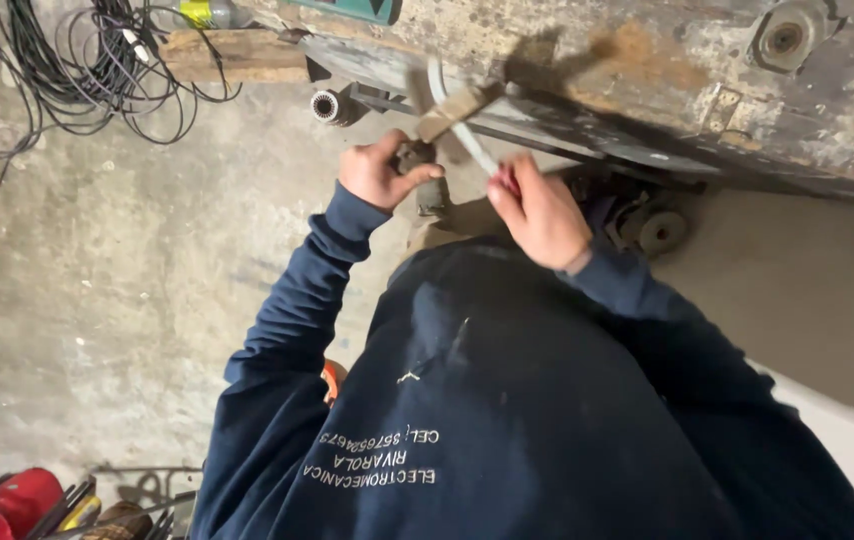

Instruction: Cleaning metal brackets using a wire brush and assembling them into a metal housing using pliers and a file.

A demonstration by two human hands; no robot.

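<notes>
Grey concrete floor point(97, 270) lies below; left hand point(379, 172) is closed on a dark tool point(425, 175); right hand point(539, 210) pinches a white cable point(467, 135) running up toward the worn bench point(647, 70).

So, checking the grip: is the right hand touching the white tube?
Touching. The head view shows the right hand pinching the white tube between its fingers.

Coiled black cables point(97, 70), red tools point(7, 505)
</notes>
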